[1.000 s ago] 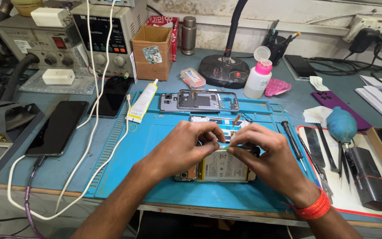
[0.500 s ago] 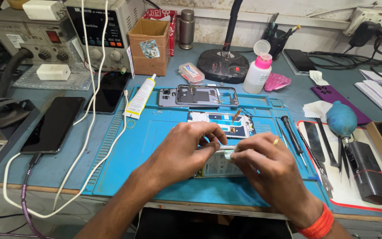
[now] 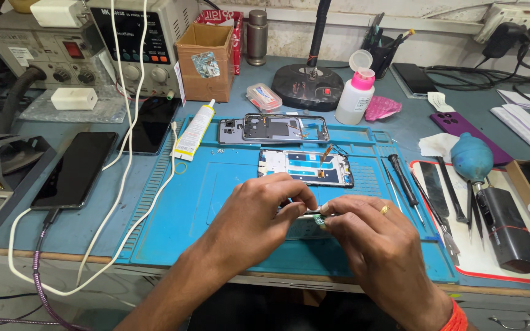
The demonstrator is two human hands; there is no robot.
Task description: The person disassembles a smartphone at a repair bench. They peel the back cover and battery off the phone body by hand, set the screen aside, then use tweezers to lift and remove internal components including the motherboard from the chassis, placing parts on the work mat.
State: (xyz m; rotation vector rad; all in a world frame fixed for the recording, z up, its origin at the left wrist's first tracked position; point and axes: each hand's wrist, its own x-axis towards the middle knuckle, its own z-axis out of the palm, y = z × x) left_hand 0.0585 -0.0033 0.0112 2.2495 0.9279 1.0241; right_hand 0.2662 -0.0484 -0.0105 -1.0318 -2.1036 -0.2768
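While both hands meet low on the blue work mat (image 3: pixel 173 233), I see the thing that matters pinned between them: a small pale phone part (image 3: pixel 305 225), mostly hidden under my knuckles, lying flat on the mat just nearer to me than the open phone frame (image 3: pixel 305 167). Its long axis seems to run left to right, parallel to that frame and to the grey back housing (image 3: pixel 274 129) further up.

My left hand (image 3: pixel 256 220) comes in from the left, thumb and forefinger pressed together on the part's upper edge. My right hand (image 3: pixel 378 248), ring on one finger, closes its fingertips on the same edge from the right, so the two pinches almost touch. Neither hand is nearer; both are on it.

Screwdrivers (image 3: pixel 403 181) and the teal air blower (image 3: pixel 472 158) lie well apart to the right, the glue tube (image 3: pixel 194 130) up to the left.
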